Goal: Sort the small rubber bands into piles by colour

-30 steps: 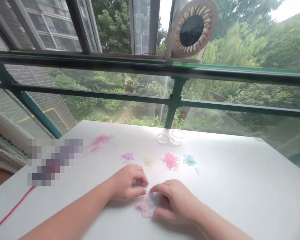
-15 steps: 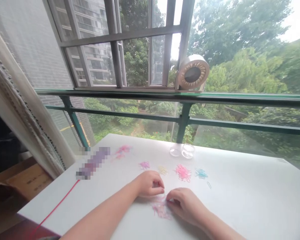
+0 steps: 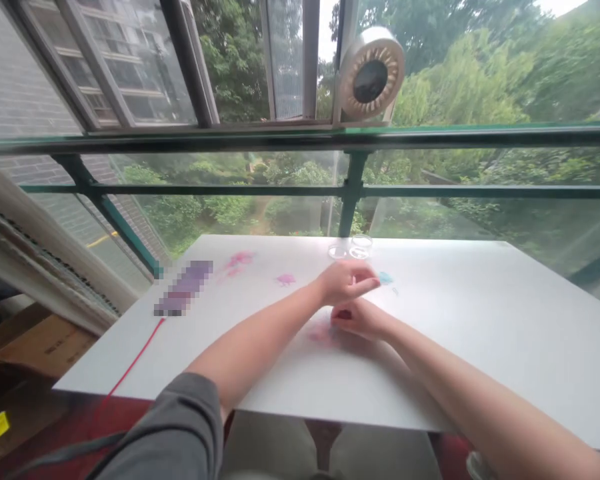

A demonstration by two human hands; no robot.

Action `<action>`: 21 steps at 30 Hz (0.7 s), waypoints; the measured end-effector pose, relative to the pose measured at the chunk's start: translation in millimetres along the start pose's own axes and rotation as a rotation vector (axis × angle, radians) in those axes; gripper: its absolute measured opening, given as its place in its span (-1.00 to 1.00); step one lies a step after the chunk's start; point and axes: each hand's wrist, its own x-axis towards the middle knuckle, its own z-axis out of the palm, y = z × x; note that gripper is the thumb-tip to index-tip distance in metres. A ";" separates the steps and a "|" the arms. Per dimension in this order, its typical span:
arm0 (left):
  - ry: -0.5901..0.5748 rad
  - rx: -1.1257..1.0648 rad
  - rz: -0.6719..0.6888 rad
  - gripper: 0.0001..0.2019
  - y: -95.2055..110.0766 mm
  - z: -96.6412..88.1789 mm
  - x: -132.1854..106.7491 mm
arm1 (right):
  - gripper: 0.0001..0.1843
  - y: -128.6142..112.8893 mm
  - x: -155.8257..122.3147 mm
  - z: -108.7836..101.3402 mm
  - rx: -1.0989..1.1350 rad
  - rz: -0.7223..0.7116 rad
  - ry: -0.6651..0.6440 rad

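Small piles of thin, coloured loops that look like rubber bands lie on the white table. My left hand reaches across above my right, its thumb and fingertips closed together beside the blue pile. Whatever is between those fingertips is too small to make out. Curled just nearer to me, my right hand has its fingers pressed together beside a pale pink mixed pile; what it pinches is hidden. A purple-pink pile rests left of my left hand. My left hand covers the bright pink and yellow piles.
Clear round containers stand near the far edge. More pink loops lie at the far left, by a pixelated purple object with a red cord. A green railing and a round fan-like device are beyond.
My left hand has moved right, from the mixed pile to the blue one, and now crosses over my right. My right hand stays by the mixed pile. The view has tilted down.
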 end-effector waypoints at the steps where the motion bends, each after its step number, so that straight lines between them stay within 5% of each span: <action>1: 0.000 0.016 -0.020 -0.76 -8.6 -0.1 -10.0 | -0.86 -0.4 0.2 -1.0 0.001 -0.001 -0.008; 8: 0.089 0.095 -0.257 -0.74 -58.9 -21.9 -77.3 | -0.84 -2.6 15.8 -15.1 0.097 0.008 -0.100; 12: 0.067 0.082 -0.269 -0.76 -60.5 -28.1 -79.8 | -0.84 -3.2 30.0 -19.5 0.193 -0.010 -0.214; 21: -0.043 -0.040 -0.309 -0.80 -58.3 -21.9 -81.4 | -0.76 10.4 29.2 -9.2 0.511 0.053 -0.181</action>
